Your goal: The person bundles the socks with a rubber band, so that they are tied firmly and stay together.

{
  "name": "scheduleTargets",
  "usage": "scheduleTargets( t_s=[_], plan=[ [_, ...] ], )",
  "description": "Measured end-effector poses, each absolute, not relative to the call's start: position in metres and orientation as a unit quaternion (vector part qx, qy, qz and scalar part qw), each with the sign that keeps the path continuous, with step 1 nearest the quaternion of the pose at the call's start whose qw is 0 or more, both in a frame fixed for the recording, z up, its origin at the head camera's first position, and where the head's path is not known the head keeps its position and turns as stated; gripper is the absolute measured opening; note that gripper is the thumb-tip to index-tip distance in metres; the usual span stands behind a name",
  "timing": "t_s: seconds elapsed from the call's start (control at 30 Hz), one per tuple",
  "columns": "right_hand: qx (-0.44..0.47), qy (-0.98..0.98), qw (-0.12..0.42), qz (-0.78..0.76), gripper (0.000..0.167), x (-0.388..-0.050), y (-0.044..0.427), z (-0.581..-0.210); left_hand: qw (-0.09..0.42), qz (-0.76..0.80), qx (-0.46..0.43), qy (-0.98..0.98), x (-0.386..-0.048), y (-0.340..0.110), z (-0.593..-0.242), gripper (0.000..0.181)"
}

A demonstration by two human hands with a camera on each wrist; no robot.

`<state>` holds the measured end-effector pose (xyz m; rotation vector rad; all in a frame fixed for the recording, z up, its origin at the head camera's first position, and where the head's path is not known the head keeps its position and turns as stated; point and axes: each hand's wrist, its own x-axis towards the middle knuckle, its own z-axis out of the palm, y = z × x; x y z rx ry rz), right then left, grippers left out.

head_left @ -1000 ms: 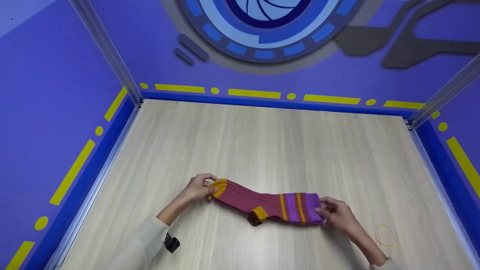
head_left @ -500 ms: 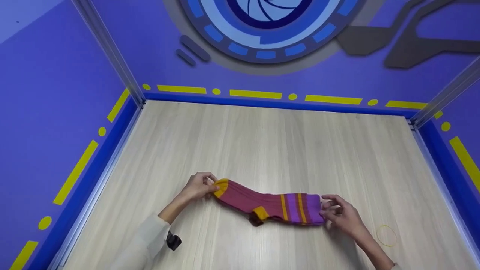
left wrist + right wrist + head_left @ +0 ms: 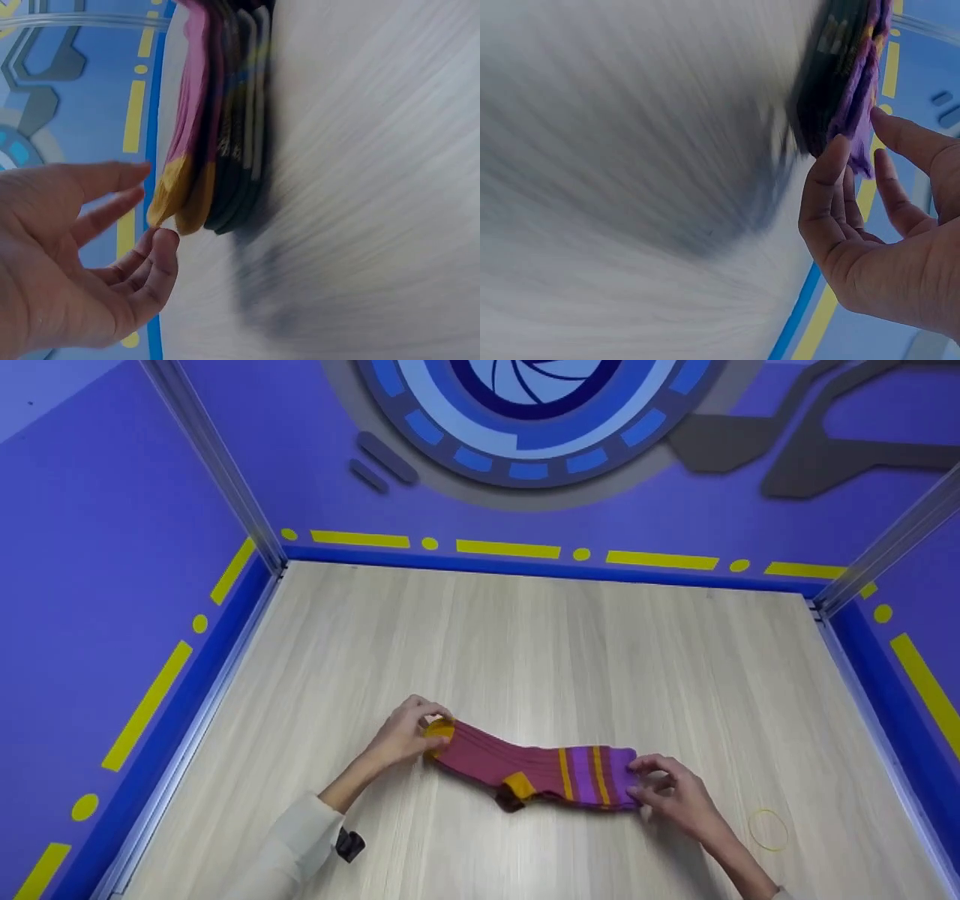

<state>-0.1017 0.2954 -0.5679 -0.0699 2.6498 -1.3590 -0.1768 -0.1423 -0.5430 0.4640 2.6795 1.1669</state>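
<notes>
A stack of socks lies across the lower middle of the table. On top is a dusty-pink sock with a mustard toe and heel and a purple striped cuff. The left wrist view reveals a second pink sock and dark socks beneath it. My left hand is at the toe end, its thumb and fingers spread on either side of the mustard toe. At the cuff end is my right hand. Its fingertips are apart at the edges of the purple cuff, with a gap between them.
A thin yellow rubber band lies on the wood-grain table, right of my right forearm. Blue printed panels stand along the left, back and right edges. A small black device sits at my left wrist.
My left hand has shifted slightly farther over the toe, and its fingers have spread. My right hand drew back a little from the cuff, then returned to it. The socks stay in place.
</notes>
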Motion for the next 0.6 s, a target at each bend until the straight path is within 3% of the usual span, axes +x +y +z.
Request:
scheduleTargets(
  t_s=[0.17,0.6],
  plan=[
    [-0.035,0.896,0.085,-0.434,0.031,-0.101,0.291,-0.569,0.112,0.382,0.170,0.902,-0.176,-0.138,-0.552,0.030],
    [-0.035,0.902,0.078,-0.424,0.029,-0.116,0.286,-0.572,0.082,0.361,0.146,0.917,-0.184,-0.127,-0.564,0.028]
  ],
)
